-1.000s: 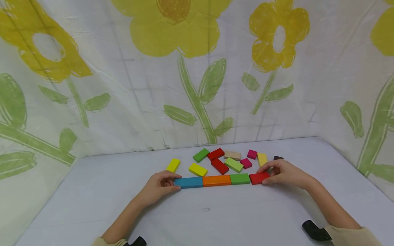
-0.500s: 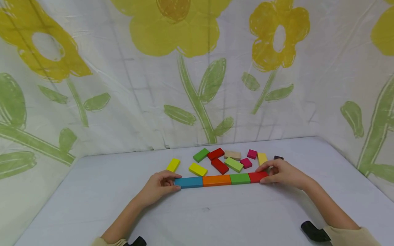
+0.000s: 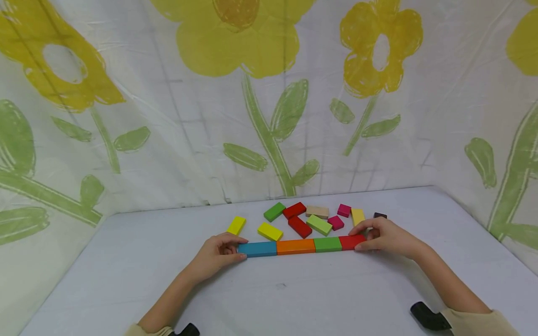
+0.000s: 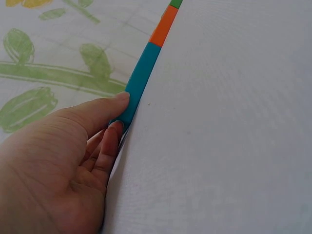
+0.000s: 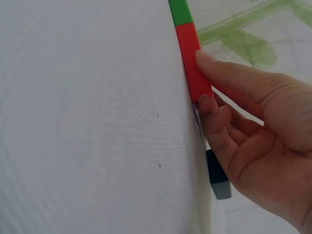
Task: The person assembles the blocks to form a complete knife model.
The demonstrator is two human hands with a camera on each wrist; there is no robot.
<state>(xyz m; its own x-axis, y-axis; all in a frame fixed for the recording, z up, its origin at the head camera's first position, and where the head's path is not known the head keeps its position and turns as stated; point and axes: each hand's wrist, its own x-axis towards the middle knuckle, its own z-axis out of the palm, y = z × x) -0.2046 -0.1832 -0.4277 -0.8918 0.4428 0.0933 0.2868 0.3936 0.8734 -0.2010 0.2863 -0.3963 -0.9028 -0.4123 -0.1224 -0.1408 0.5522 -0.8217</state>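
Note:
Four flat blocks lie end to end in a straight row on the white table: a blue block (image 3: pixel 259 249), an orange block (image 3: pixel 296 247), a green block (image 3: pixel 328 244) and a red block (image 3: pixel 351 241). At the row's left end my left hand (image 3: pixel 215 254) pinches the blue block between thumb and fingers; the left wrist view shows the thumb on the blue block (image 4: pixel 140 75). My right hand (image 3: pixel 388 238) grips the red block at the other end, its thumb and fingertips on the red block (image 5: pixel 191 58) in the right wrist view. Neighbouring blocks touch.
Behind the row lie several loose blocks, among them a yellow block (image 3: pixel 270 231), a dark red block (image 3: pixel 300 227), a light green block (image 3: pixel 319 225) and a beige block (image 3: pixel 317 212). A black block (image 3: pixel 380 215) sits beyond my right hand. A flowered curtain (image 3: pixel 189 140) hangs behind the table.
My right hand has slid the red block left against the green block, and the small gap between them has closed. My left hand has stayed on the blue block.

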